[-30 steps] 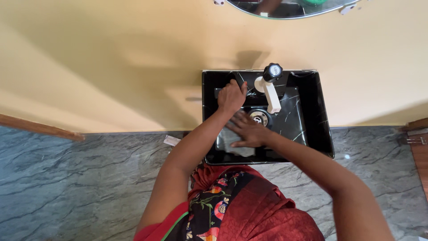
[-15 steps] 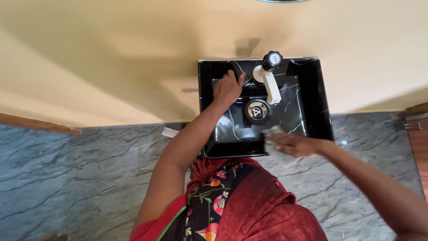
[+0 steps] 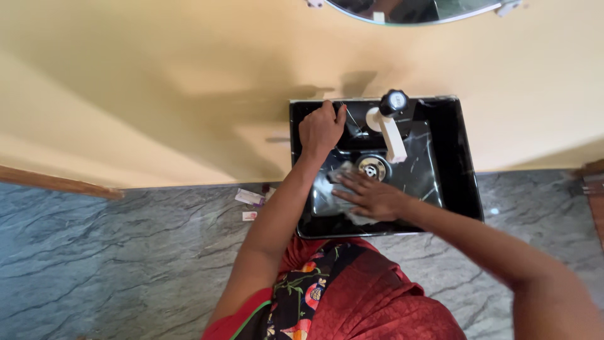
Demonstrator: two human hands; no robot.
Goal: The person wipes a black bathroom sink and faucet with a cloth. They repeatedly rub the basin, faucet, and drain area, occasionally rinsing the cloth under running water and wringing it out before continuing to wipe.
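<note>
Looking down from the head view: one black marble-patterned basin (image 3: 462, 170) is fixed to a pale yellow wall (image 3: 157, 94), with one white tap (image 3: 391, 135) bearing a black knob and one metal drain (image 3: 371, 167) in the basin floor. Left hand (image 3: 321, 129) rests curled on the basin's back-left rim, fingers bent over the edge, holding nothing else. Right hand (image 3: 371, 195) lies flat, fingers spread, pressing one grey cloth (image 3: 327, 186) against the basin floor just left of the drain; the cloth is inside the basin, partly under the palm. Risk, as a judgement: the glossy surface looks slippery, so the pressed cloth could skid and the knuckles could strike the tap spout close above. Also counted: two small paper scraps (image 3: 250, 197) on the grey stone floor (image 3: 113, 252), one mirror edge (image 3: 409, 9) at top.
</note>
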